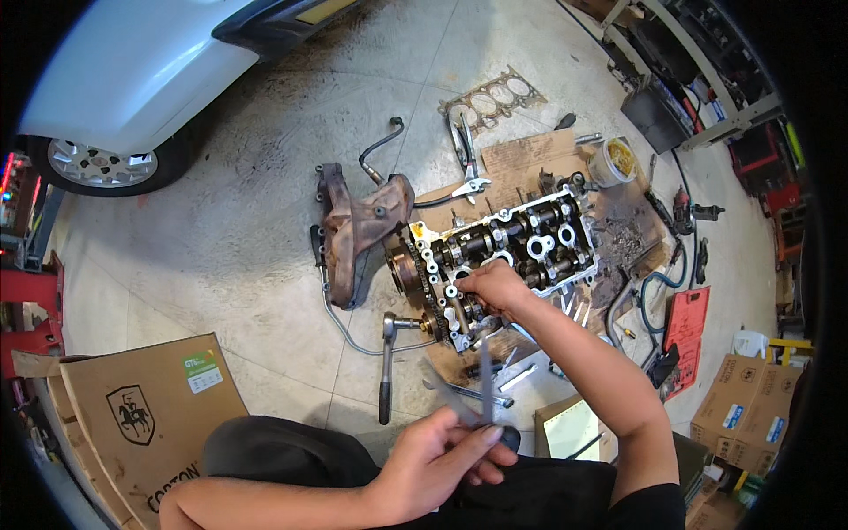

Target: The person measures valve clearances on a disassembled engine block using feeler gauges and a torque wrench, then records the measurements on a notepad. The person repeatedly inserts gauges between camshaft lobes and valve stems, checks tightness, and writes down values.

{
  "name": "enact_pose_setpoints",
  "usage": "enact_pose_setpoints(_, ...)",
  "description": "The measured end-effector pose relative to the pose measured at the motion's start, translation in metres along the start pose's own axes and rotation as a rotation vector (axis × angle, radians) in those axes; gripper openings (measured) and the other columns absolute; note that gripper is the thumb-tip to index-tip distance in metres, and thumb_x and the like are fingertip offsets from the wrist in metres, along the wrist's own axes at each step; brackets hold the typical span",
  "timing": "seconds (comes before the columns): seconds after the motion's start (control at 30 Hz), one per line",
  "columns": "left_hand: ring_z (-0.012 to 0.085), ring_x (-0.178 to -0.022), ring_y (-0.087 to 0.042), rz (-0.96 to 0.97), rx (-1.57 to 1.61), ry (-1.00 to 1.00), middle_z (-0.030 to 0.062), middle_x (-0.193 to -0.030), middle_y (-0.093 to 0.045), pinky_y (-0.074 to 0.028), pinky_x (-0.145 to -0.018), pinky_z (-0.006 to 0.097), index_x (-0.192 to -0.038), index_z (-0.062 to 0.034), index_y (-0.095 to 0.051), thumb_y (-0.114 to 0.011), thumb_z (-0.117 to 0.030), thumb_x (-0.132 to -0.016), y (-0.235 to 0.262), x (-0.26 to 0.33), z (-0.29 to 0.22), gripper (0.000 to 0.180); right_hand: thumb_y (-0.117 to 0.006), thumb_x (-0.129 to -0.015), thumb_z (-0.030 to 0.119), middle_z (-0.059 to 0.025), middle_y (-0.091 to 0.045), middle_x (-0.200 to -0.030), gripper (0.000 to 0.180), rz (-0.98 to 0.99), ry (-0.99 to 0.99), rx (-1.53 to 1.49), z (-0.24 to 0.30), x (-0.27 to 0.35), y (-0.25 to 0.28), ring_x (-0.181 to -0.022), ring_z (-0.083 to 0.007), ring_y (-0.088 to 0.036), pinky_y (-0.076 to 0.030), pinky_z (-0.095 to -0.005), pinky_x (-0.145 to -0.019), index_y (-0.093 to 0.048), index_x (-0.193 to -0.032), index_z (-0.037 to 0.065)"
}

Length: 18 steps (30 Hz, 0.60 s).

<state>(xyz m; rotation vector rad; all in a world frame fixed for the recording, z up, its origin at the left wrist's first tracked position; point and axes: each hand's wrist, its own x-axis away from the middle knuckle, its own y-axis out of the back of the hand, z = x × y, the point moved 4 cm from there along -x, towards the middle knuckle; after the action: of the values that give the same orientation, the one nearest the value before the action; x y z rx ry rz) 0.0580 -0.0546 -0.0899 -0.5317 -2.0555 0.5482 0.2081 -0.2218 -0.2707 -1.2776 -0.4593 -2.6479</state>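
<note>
An engine cylinder head point(503, 252) with camshafts and a timing chain lies on cardboard on the concrete floor. My right hand point(493, 287) reaches out and rests on its near edge, fingers curled on a part by the camshaft. My left hand point(442, 464) is close to my body and holds a fanned set of thin metal feeler blades point(481, 380), which point up toward the head. A ratchet wrench point(387, 367) lies on the floor, its head at the sprocket end.
A rusty exhaust manifold point(358, 225) lies left of the head, a head gasket point(490, 99) farther back. A white car point(132, 79) stands at upper left. Cardboard boxes point(141, 415) sit at lower left and lower right. Loose tools and a red tray point(687, 322) lie to the right.
</note>
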Motion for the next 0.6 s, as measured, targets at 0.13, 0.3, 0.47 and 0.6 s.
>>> enact_pose_setpoints(0.13, 0.0131, -0.072, -0.065, 0.165, -0.013, -0.107, 0.0137, -0.090, -0.068, -0.052, -0.064, 0.024, -0.105, 0.0011, -0.049, -0.052, -0.020, -0.098, -0.017, -0.018, -0.014, 0.022, -0.076, -0.071, 0.015, -0.0092, -0.063, -0.062, 0.020, -0.162, 0.082, 0.086, 0.002, -0.008, 0.002, -0.052, -0.0143, -0.055, -0.044, -0.0310, -0.052, -0.070, -0.076, -0.004)
enact_pose_setpoints(0.3, 0.0109, -0.071, -0.064, 0.244, -0.046, -0.083, 0.0104, -0.090, -0.068, -0.051, -0.064, 0.023, -0.106, 0.0014, -0.050, -0.052, -0.022, -0.098, -0.025, -0.031, -0.013, 0.025, -0.073, -0.075, 0.014, -0.0023, -0.056, -0.054, 0.016, -0.213, 0.176, 0.067, 0.000, -0.006, -0.006, -0.039, -0.0104, -0.040, -0.030, -0.0285, -0.038, -0.068, -0.067, -0.001)
enact_pose_setpoints(0.47, 0.0108, -0.070, -0.064, 0.279, -0.117, -0.075, 0.0096, -0.089, -0.068, -0.049, -0.063, 0.023, -0.106, 0.0013, -0.050, -0.052, -0.024, -0.098, -0.025, -0.033, -0.012, 0.027, -0.073, -0.071, 0.014, -0.0095, -0.064, -0.065, 0.019, -0.221, 0.088, 0.138, 0.006, -0.005, -0.005, -0.057, -0.0166, -0.056, -0.046, -0.0330, -0.058, -0.070, -0.074, -0.005)
enact_pose_setpoints(0.6, 0.0109, -0.070, -0.064, 0.291, -0.110, -0.082, 0.0099, -0.088, -0.068, -0.050, -0.063, 0.023, -0.107, 0.0013, -0.050, -0.053, -0.024, -0.098, -0.024, -0.033, -0.012, 0.027, -0.072, -0.072, 0.013, -0.0083, -0.062, -0.062, 0.019, -0.126, -0.010, 0.022, 0.006, -0.008, -0.004, -0.053, -0.0172, -0.055, -0.044, -0.0323, -0.052, -0.067, -0.070, -0.005)
